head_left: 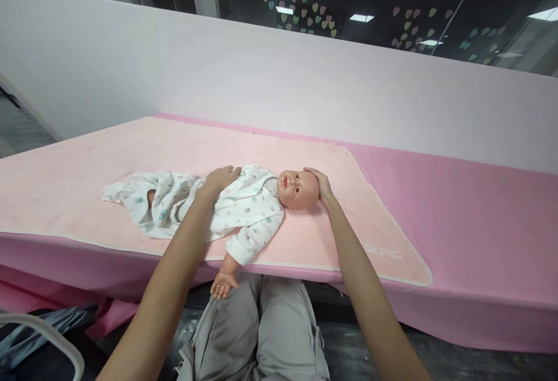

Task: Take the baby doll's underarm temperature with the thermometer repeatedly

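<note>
A baby doll (299, 190) lies on its back on a peach mat (305, 241), its head to the right. It wears a white printed top (248, 201), and white printed trousers (168, 195) are around its legs. My left hand (222, 179) rests open on the doll's torso, fingers toward its far side. Against the top of the bald head, my right hand (321, 184) is cupped with its fingers over the far side. The doll's near arm (225, 276) hangs over the table's front edge.
Under the mat is a pink-covered table (471, 224). A white partition (279, 73) stands behind it, below dark glass with heart stickers. A chair frame (52, 334) with dark cloth is at the lower left.
</note>
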`<state>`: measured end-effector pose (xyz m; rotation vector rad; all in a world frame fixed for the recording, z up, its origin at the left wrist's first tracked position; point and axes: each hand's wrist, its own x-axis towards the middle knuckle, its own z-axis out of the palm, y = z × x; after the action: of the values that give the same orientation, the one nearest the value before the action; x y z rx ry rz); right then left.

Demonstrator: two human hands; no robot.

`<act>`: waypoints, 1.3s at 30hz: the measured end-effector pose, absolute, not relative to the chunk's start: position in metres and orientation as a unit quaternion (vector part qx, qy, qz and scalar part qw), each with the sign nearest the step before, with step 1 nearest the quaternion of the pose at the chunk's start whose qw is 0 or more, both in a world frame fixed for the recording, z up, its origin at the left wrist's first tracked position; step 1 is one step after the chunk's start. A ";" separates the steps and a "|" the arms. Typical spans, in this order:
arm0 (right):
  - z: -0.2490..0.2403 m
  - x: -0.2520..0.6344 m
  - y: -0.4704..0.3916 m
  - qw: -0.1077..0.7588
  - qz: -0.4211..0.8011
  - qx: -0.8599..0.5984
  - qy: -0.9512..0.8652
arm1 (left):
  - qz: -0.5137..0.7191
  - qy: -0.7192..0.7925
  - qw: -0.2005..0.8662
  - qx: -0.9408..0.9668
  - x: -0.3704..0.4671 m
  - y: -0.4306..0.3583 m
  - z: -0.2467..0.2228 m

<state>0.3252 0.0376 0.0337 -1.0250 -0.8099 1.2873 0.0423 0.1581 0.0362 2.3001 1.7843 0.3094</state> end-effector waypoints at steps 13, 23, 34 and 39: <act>0.033 0.326 0.036 0.621 0.534 -0.454 -0.352 | 0.105 0.608 0.108 0.779 0.043 0.156 0.038; 0.036 0.323 0.037 0.636 0.534 -0.431 -0.352 | 0.106 0.608 0.109 0.779 0.043 0.155 0.039; 0.034 0.325 0.037 0.601 0.571 -0.444 -0.341 | 0.107 0.609 0.112 0.778 0.042 0.158 0.036; 0.034 0.326 0.039 0.632 0.537 -0.436 -0.350 | 0.105 0.609 0.111 0.779 0.043 0.155 0.038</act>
<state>0.3257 0.0393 0.0338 -0.9968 -0.8007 1.2293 0.0433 0.1548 0.0385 2.2865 1.7874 0.3076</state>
